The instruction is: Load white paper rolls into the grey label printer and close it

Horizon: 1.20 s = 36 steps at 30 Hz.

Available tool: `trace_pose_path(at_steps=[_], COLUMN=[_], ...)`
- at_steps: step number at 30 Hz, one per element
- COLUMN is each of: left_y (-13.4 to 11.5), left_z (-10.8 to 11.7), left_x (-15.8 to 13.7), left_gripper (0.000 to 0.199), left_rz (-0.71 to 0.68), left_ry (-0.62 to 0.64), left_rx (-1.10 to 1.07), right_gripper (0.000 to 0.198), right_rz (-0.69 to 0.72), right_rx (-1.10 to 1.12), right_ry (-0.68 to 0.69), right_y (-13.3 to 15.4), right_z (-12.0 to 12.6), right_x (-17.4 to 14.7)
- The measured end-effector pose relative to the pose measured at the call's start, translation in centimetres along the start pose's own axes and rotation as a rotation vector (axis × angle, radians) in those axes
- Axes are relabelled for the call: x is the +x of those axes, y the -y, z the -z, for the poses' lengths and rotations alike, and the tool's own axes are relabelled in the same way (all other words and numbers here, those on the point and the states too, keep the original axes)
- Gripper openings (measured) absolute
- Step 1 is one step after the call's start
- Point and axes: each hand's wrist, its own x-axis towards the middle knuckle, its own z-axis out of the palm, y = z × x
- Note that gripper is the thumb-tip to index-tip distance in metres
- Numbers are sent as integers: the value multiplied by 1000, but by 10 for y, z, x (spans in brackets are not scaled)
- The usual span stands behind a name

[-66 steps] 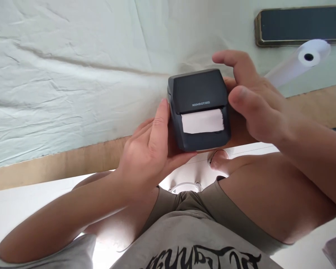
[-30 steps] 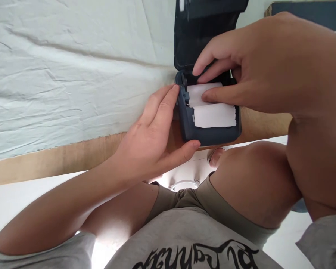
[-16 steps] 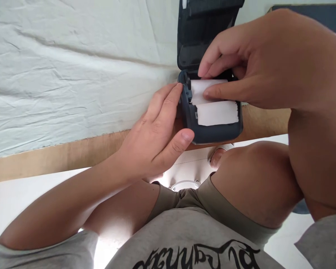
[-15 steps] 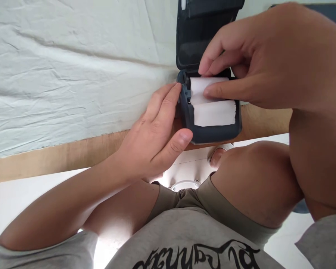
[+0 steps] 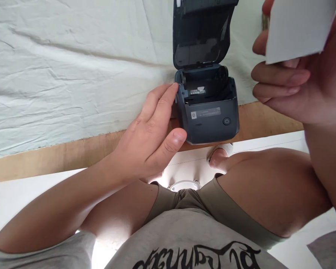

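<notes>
A dark blue label printer (image 5: 210,130) stands at the table's front edge with its lid (image 5: 201,41) raised. Its paper bay (image 5: 212,87) holds no roll, and a small sticker shows on the bay's floor. On the front face are a power button (image 5: 226,121) and a label strip. My left hand (image 5: 154,129) lies along the printer's left side, fingers stretched out and thumb apart near the front corner. Up at the right, my right hand (image 5: 319,89) holds a white paper roll (image 5: 299,31) with its loose end hanging down; the frame's top edge cuts it off.
A pale, wrinkled cloth (image 5: 81,74) covers the table to the left and behind the printer. Along the front runs a bare wooden edge (image 5: 58,153). Below it are my legs (image 5: 257,186) and the white floor.
The paper roll has come out of the printer's bay and moved up and right in my right hand. My left hand has stayed at the printer's side; the printer has shifted slightly.
</notes>
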Motion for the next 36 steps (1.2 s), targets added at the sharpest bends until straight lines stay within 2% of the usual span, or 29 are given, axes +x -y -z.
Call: trace_pose_path(at_steps=[2,3,8,12,15,19,22,24,29,36], left_y=[-1,-1,-1,0,-2,-2,-1,0,-1,1], left_z=[0,0,1,1,1,2,2,2,1,0], left_x=[0,0,0,2,2,2,2,2,1,1], left_gripper=[89,90,89,88,91,88,88,88,91,88], left_rz=[4,5,1,-13,2,17,9,2,35,17], left_ry=[-11,-13,1,-11,-18,-4,6,7,-2,1], left_rx=[4,1,3,21,12,19,11,5,0,16], right_gripper=[49,47,64,67,65,50,47,51,64,73], right_rz=[-83,-67,256,307,354,400,472,448,214,95], right_rx=[234,279,-22,-181,-286,-487,-571,-612,-701,-749], right_ry=[9,-4,-82,-92,-174,-240,-281,-283,-203,-123], right_y=[2,1,-10,-13,-18,-31,-34,-29,-13,-25], right_z=[-10,-15,-21,-18,-16,-13,-11,-11,-9,-13], right_x=[-7,-12,-32,-41,-41,-36,-35,-37,-39,-23])
